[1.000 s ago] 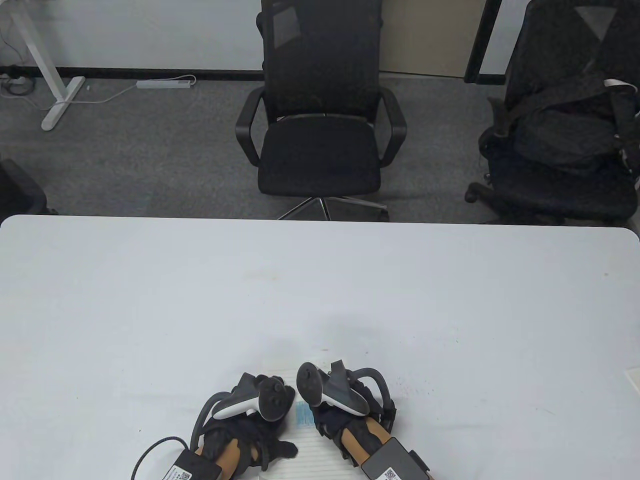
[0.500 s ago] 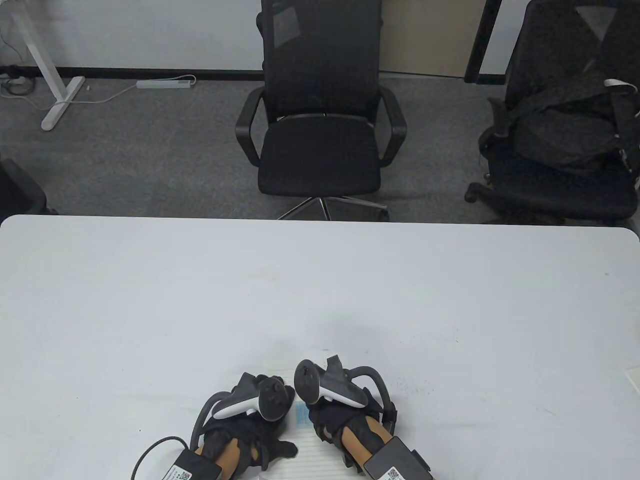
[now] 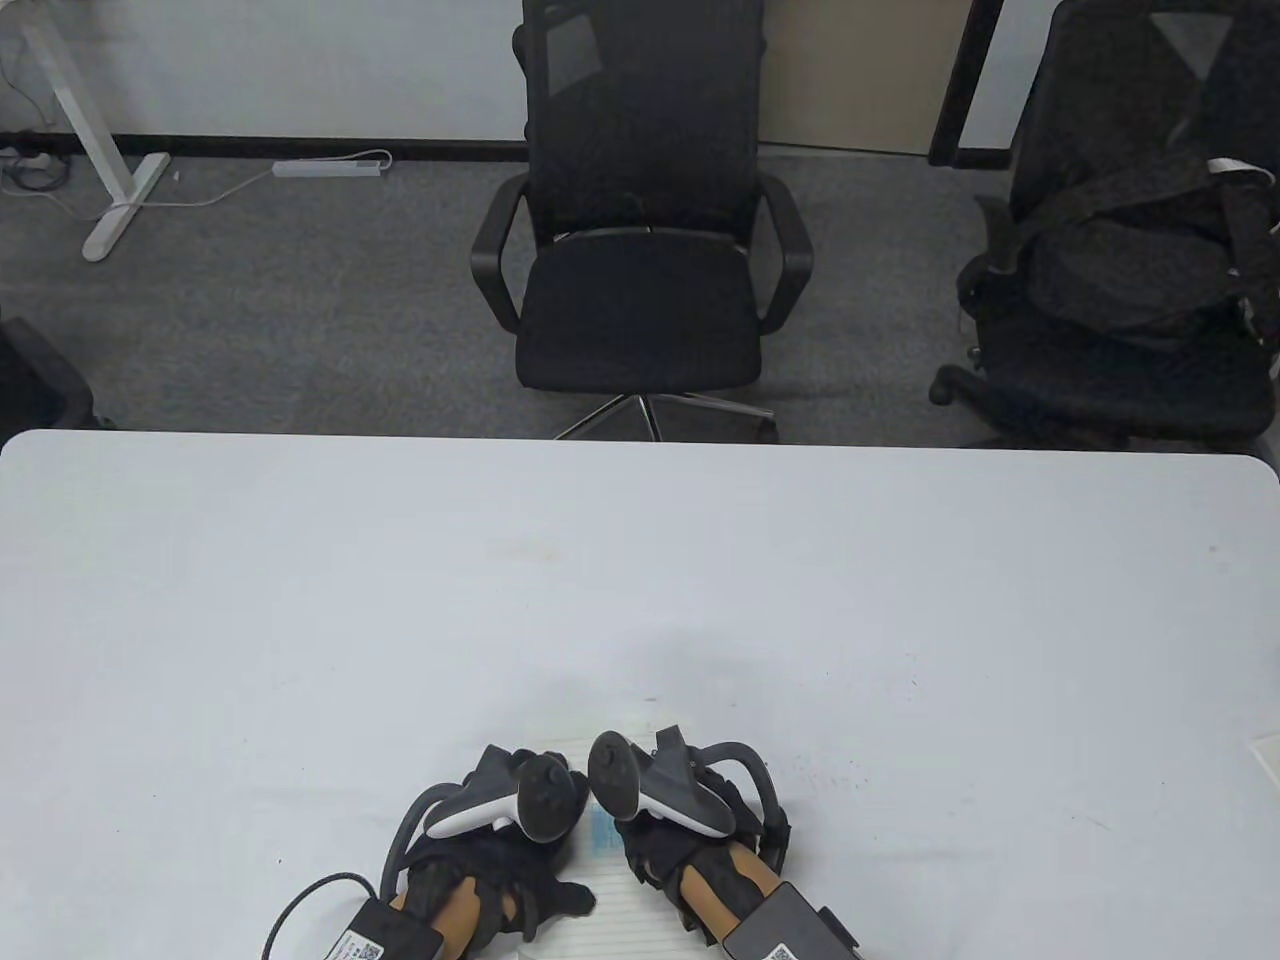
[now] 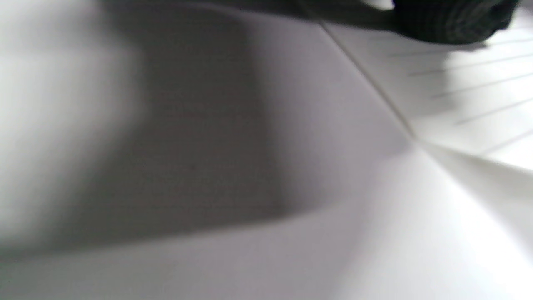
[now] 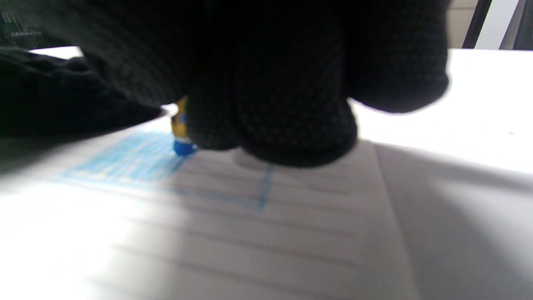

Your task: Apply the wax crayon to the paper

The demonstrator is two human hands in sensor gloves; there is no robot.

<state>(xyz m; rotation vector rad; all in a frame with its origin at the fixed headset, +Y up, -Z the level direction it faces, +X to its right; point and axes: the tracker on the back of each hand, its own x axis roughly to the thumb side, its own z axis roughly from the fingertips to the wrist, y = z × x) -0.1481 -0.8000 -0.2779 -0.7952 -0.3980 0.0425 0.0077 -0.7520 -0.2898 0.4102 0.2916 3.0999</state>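
A lined sheet of paper (image 3: 620,900) lies at the table's near edge, with a blue shaded patch (image 3: 603,830) between my hands; it also shows in the right wrist view (image 5: 233,233) and the left wrist view (image 4: 479,104). My right hand (image 3: 690,840) pinches a blue crayon with a yellow wrapper (image 5: 181,135), its tip touching the blue patch (image 5: 125,160). My left hand (image 3: 490,870) rests flat on the paper's left side; one gloved fingertip (image 4: 449,21) shows at the top of the left wrist view.
The white table (image 3: 640,600) stretches far ahead. A black office chair (image 3: 640,250) stands beyond the far edge, another (image 3: 1120,250) at the back right. A paper corner (image 3: 1265,760) shows at the right edge.
My right hand has shifted slightly left and away over the blue patch. My left hand has not moved.
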